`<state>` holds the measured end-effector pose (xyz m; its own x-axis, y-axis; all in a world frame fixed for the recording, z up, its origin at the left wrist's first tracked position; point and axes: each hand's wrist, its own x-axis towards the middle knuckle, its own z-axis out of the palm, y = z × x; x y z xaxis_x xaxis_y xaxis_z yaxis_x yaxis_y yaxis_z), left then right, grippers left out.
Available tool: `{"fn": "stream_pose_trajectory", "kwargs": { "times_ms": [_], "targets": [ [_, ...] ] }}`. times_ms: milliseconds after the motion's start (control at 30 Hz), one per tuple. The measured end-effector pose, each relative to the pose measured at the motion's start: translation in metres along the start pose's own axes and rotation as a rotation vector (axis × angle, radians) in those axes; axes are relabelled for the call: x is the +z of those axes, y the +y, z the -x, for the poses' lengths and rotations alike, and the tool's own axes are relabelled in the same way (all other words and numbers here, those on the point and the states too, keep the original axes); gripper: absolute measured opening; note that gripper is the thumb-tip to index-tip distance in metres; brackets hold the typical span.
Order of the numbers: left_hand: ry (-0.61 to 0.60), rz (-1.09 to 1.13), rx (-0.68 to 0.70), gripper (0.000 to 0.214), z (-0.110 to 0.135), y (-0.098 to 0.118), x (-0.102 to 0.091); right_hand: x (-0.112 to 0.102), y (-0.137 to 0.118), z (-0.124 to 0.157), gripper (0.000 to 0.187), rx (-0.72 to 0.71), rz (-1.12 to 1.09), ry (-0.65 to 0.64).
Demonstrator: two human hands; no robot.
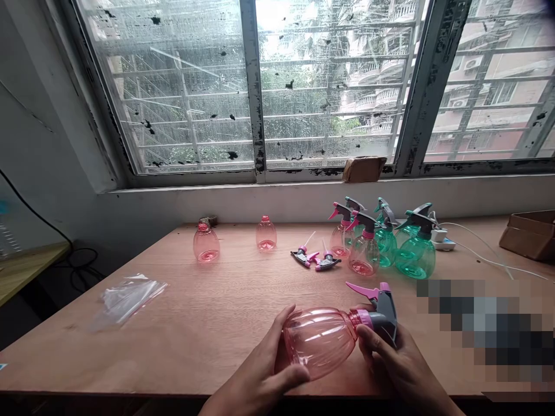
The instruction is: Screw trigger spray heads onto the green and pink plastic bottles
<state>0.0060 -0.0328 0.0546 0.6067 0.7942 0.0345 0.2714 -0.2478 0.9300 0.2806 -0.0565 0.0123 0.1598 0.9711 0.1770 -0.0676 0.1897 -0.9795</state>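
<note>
A clear pink spray bottle lies sideways in the air above the near side of the table, its neck toward the right. My left hand wraps around the bottle's base end. At the neck, the fingers of my right hand grip the pink collar of the grey and pink spray head. The spray head sits on the bottle's neck; whether it is tight I cannot tell. Beyond, two loose spray heads lie on the table. Two pink bottles without heads, one bottle and another bottle, stand farther left.
Several green and pink spray bottles with heads stand at the back right of the wooden table. Clear plastic bags lie at left. A white charger with cables and a brown box are at right.
</note>
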Motion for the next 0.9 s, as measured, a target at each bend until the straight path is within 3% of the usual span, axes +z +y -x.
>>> {"fn": "stream_pose_trajectory", "kwargs": {
  "times_ms": [67,133,367,467,700,800,900],
  "targets": [
    [-0.006,0.015,-0.004,0.072,0.0006,0.0031,-0.0013,-0.0007,0.0,0.0003,0.04,0.032,-0.011,-0.013],
    [0.001,0.018,-0.017,0.071,0.0005,0.004,-0.0016,-0.0014,0.0004,0.0004,0.04,0.052,-0.018,-0.021],
    [0.025,-0.003,-0.01,0.107,-0.0019,0.0002,0.0037,-0.0013,0.0013,0.0,0.04,0.031,-0.007,0.005],
    [0.029,-0.03,-0.001,0.113,-0.0019,-0.0003,0.0039,-0.0011,0.0023,-0.0003,0.04,0.02,-0.009,0.01],
    [-0.016,0.01,0.012,0.071,-0.0007,0.0012,-0.0022,0.0003,-0.0006,0.0001,0.037,0.0,-0.009,0.017],
    [-0.004,0.007,-0.011,0.07,-0.001,0.003,-0.0019,0.0021,-0.0047,0.0007,0.04,0.001,-0.008,0.01],
    [-0.003,0.0,-0.007,0.086,-0.0011,0.0051,0.0005,0.0031,-0.0063,0.0012,0.044,0.016,-0.017,0.014]
  ]
}}
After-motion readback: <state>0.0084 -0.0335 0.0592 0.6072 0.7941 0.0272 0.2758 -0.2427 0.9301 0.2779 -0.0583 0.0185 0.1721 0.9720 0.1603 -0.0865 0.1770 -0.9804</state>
